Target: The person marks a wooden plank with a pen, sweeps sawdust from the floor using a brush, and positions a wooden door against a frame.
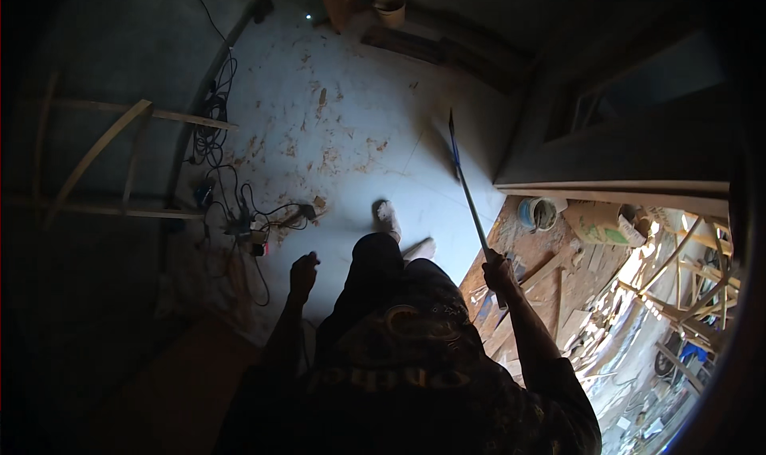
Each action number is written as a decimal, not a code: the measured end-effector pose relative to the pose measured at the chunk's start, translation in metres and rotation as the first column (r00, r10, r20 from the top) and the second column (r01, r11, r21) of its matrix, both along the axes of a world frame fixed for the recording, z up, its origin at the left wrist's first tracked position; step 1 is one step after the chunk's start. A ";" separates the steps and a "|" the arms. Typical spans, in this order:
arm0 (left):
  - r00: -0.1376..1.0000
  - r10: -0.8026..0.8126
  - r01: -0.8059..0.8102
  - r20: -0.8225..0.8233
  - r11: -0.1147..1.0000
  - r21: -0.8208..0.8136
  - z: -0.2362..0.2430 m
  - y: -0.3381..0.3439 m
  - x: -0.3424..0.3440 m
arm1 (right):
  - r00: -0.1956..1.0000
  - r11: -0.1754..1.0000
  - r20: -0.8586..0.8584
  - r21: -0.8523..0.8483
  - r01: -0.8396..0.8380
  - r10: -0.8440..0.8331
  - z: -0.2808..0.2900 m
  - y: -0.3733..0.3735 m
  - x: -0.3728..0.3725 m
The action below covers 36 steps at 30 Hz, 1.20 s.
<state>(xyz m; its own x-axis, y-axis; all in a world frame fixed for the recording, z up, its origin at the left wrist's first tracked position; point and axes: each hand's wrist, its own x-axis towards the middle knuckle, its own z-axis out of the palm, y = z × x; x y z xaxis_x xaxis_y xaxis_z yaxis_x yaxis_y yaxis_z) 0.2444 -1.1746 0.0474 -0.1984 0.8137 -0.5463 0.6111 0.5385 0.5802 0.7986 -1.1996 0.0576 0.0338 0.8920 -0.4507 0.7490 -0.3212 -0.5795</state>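
My right hand (500,273) is wrapped round the near end of a long-handled tool (473,209). Its thin pole slants forward over the pale floor (343,148), and its narrow far end is blue, then dark. That end looks like a broom head seen edge-on, but the dim light hides its exact kind. My left hand (303,275) hangs at my left side, fingers curled in, and nothing shows in it. Below me my two feet (389,216) stand on the pale floor, where brown shavings and scraps (321,96) lie scattered.
Tangled black cables (211,128) and power tools or plugs (239,228) lie on the left, near a wooden frame (104,136). A bucket (389,10) stands at the far wall. Right of a doorway edge are another bucket (538,214), a carton (594,222) and wood debris (558,295).
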 end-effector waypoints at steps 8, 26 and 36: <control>0.797 0.603 -0.558 -0.042 0.707 -0.435 -0.013 -0.065 0.008 | 0.295 0.761 -0.704 -0.562 0.325 -0.646 0.076 0.167 0.056; 0.872 0.368 -0.363 0.324 0.929 -0.076 -0.048 0.352 0.105 | 0.005 0.778 -0.839 -0.502 0.377 -0.544 0.140 0.473 0.176; 0.879 0.476 -0.454 -0.014 0.827 -0.331 -0.040 0.304 0.222 | -0.084 0.644 -0.646 -0.763 0.059 -0.758 0.081 0.759 0.287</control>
<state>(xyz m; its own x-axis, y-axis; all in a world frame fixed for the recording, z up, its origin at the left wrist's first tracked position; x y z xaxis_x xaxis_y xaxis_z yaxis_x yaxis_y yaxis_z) 0.4668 -0.8702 0.0074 -0.4636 0.4161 -0.7822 0.2080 0.9093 0.3604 1.0854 -0.4409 0.1386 -0.3982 0.5949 -0.6982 -0.6586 -0.7153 -0.2338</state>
